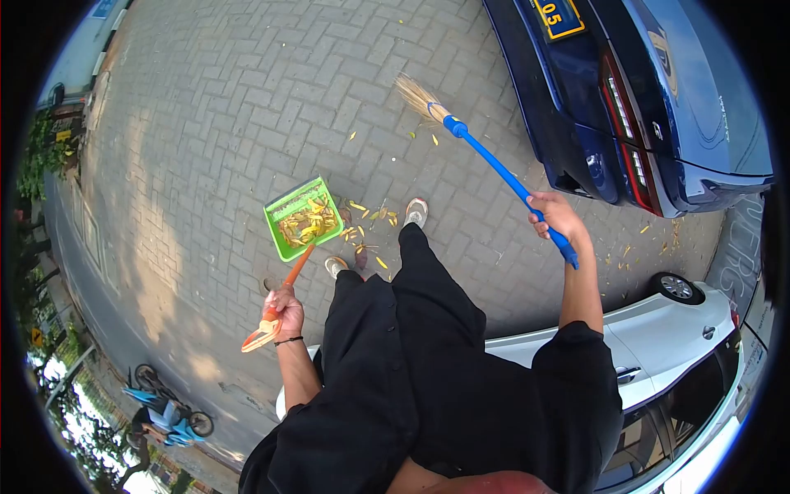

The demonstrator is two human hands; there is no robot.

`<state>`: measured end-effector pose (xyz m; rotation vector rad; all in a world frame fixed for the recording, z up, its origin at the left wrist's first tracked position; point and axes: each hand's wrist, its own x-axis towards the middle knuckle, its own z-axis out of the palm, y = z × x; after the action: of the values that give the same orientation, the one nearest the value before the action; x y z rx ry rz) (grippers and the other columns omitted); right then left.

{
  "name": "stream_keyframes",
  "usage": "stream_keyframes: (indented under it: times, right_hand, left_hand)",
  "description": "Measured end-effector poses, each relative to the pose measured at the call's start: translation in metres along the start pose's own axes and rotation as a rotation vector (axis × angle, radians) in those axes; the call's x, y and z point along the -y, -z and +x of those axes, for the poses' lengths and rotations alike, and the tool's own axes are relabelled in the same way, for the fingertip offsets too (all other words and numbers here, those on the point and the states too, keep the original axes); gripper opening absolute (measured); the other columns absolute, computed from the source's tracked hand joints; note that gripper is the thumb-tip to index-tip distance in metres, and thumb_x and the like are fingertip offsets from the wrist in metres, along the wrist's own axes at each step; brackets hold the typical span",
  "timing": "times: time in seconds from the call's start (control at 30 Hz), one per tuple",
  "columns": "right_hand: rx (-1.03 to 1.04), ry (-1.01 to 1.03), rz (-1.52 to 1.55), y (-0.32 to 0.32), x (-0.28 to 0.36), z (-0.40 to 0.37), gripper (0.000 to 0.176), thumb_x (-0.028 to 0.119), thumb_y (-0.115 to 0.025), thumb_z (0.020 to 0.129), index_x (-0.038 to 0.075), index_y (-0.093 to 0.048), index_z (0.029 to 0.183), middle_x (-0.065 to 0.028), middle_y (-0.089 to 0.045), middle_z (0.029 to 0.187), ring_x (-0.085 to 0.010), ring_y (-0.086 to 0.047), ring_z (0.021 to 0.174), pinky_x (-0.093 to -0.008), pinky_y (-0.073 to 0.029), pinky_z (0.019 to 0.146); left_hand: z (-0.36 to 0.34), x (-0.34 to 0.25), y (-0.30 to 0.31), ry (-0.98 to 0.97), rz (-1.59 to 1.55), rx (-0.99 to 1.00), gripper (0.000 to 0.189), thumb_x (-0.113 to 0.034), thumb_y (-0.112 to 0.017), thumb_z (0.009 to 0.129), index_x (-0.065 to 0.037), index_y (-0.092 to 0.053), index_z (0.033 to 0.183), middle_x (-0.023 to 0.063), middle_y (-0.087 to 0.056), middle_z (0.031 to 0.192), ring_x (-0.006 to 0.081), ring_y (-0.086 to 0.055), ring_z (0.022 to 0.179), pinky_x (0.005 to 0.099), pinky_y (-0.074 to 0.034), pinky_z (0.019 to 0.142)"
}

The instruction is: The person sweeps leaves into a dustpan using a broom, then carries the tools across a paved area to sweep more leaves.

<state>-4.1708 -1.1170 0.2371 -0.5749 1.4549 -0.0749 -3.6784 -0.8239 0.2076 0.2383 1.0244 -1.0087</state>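
Note:
My right hand [556,216] is wrapped round the blue handle of a broom [500,169]. Its straw bristles point away from me, up and left over the paving. In my left hand [284,311] is the orange handle of a green dustpan [273,230], fingers closed round it. Yellow and brown leaves [306,222] lie inside the pan. More loose leaves [380,216] are scattered on the bricks between the pan and my shoe [417,212].
A dark blue car [592,99] stands at the upper right. Close by on my right is a white car [568,354]. A person sits on a blue motorbike [171,418] on the road at lower left. Grey brick paving [247,107] stretches ahead.

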Motion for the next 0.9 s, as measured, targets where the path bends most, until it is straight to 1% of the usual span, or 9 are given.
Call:
stream_keyframes:
  times: [0.13, 0.3, 0.43, 0.47, 0.53, 0.6, 0.67, 0.77, 0.9]
  right_hand:
    - [-0.035, 0.13, -0.142, 0.002, 0.023, 0.015, 0.019, 0.017, -0.049, 0.087, 0.002, -0.05, 0.099, 0.0, -0.045, 0.057, -0.0061, -0.038, 0.038, -0.0225, -0.032, 0.033]
    - [-0.23, 0.259, -0.576, -0.042, 0.01, 0.117, 0.023, 0.018, -0.049, 0.083, -0.003, -0.05, 0.094, -0.0078, -0.052, 0.059, -0.0177, -0.05, 0.044, -0.0334, -0.042, 0.04]
    - [-0.226, 0.097, -0.823, -0.098, -0.02, 0.155, 0.031, 0.021, -0.046, 0.085, -0.008, -0.053, 0.093, -0.0168, -0.061, 0.07, -0.0287, -0.061, 0.061, -0.038, -0.049, 0.056]
    - [-0.181, 0.084, -0.927, -0.121, -0.034, 0.149, 0.033, 0.022, -0.045, 0.086, -0.009, -0.054, 0.094, -0.0184, -0.062, 0.073, -0.0309, -0.063, 0.068, -0.038, -0.05, 0.062]
    - [-0.258, 0.07, -0.886, -0.175, -0.076, 0.123, 0.036, 0.024, -0.043, 0.087, -0.008, -0.054, 0.098, -0.0214, -0.063, 0.083, -0.0337, -0.063, 0.082, -0.0381, -0.049, 0.075]
    - [-0.327, 0.211, -1.048, -0.215, -0.121, 0.095, 0.036, 0.024, -0.042, 0.087, -0.008, -0.053, 0.099, -0.0244, -0.062, 0.091, -0.0342, -0.061, 0.09, -0.0396, -0.047, 0.079]
    - [-0.309, 0.097, -0.867, -0.25, -0.17, 0.08, 0.034, 0.024, -0.044, 0.086, -0.006, -0.05, 0.102, -0.0189, -0.061, 0.068, -0.0305, -0.062, 0.065, -0.0395, -0.048, 0.066]
    - [-0.264, 0.007, -0.751, -0.326, -0.2, 0.004, 0.032, 0.021, -0.044, 0.086, -0.006, -0.054, 0.099, -0.0246, -0.062, 0.086, -0.0345, -0.062, 0.086, -0.0403, -0.047, 0.077]
    - [-0.179, -0.067, -0.623, -0.397, -0.202, -0.094, 0.028, 0.022, -0.047, 0.087, -0.003, -0.056, 0.096, -0.015, -0.059, 0.067, -0.0244, -0.059, 0.058, -0.0361, -0.048, 0.061]
  left_hand:
    - [-0.002, -0.01, 0.01, 0.055, -0.105, -0.036, 0.009, 0.001, -0.046, 0.077, -0.001, -0.037, 0.078, 0.003, -0.04, 0.062, 0.0094, -0.044, 0.047, 0.0212, -0.04, 0.042]
    - [-0.011, -0.029, 0.01, 0.08, -0.141, -0.088, 0.011, 0.002, -0.047, 0.076, -0.001, -0.036, 0.075, 0.0038, -0.04, 0.063, 0.0102, -0.046, 0.046, 0.0221, -0.041, 0.042]
    - [-0.009, -0.049, 0.001, 0.113, -0.159, -0.112, 0.013, 0.004, -0.048, 0.075, -0.001, -0.036, 0.075, 0.0046, -0.04, 0.064, 0.0105, -0.046, 0.045, 0.0211, -0.041, 0.041]
    - [-0.009, -0.058, 0.0, 0.116, -0.114, -0.082, 0.013, 0.004, -0.048, 0.075, -0.001, -0.036, 0.075, 0.0047, -0.041, 0.064, 0.0105, -0.046, 0.045, 0.0211, -0.041, 0.041]
    - [0.0, -0.085, -0.002, 0.148, -0.039, -0.064, 0.012, 0.004, -0.048, 0.076, -0.001, -0.037, 0.075, 0.0047, -0.04, 0.065, 0.0103, -0.046, 0.045, 0.0211, -0.041, 0.041]
    - [0.007, -0.102, -0.011, 0.174, -0.011, -0.052, 0.013, 0.003, -0.048, 0.075, 0.0, -0.035, 0.076, 0.0045, -0.04, 0.064, 0.0115, -0.047, 0.044, 0.0215, -0.041, 0.039]
    - [0.012, -0.121, -0.028, 0.214, -0.009, -0.066, 0.013, 0.003, -0.048, 0.074, -0.001, -0.036, 0.074, 0.0036, -0.039, 0.063, 0.0113, -0.046, 0.044, 0.0214, -0.041, 0.039]
    - [0.027, -0.177, -0.052, 0.3, 0.059, -0.07, 0.011, 0.003, -0.047, 0.075, -0.002, -0.037, 0.075, 0.0033, -0.039, 0.063, 0.0103, -0.045, 0.045, 0.0206, -0.04, 0.04]
    - [0.013, -0.222, -0.09, 0.333, 0.282, -0.044, 0.011, 0.003, -0.048, 0.076, -0.001, -0.038, 0.076, 0.0025, -0.04, 0.061, 0.0092, -0.043, 0.047, 0.0195, -0.038, 0.041]
